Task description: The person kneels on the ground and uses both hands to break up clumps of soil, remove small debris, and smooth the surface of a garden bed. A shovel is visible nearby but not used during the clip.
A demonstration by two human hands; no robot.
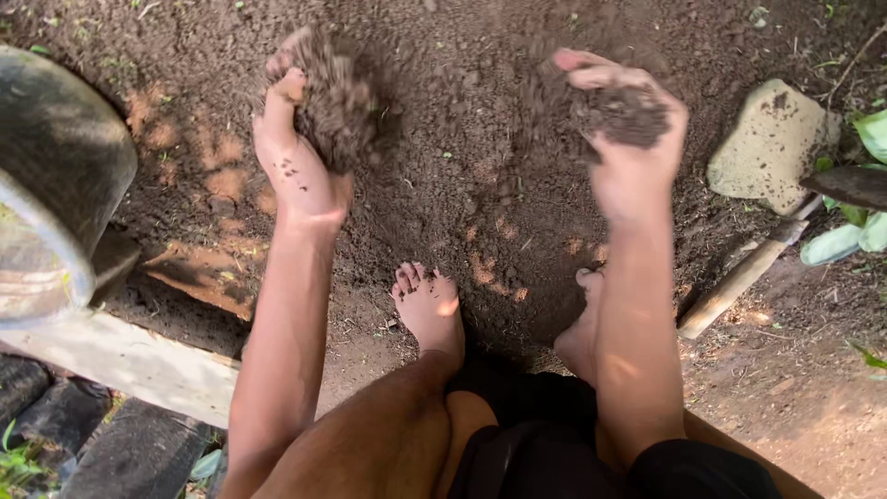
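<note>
My left hand (294,152) is raised over a mound of dark soil (462,176), cupped around a clump of loose soil (337,102) that crumbles and blurs as it falls. My right hand (628,139) is held at the same height to the right, palm up, with another handful of soil (628,111) in it. Both forearms reach forward from the bottom of the view. My bare feet (430,305) stand on the near edge of the soil mound.
A large grey container (55,185) lies tilted at the left edge. A pale wooden plank (120,360) runs below it. At the right are a flat stone (771,143), a wooden tool handle (739,277) and green leaves (855,231).
</note>
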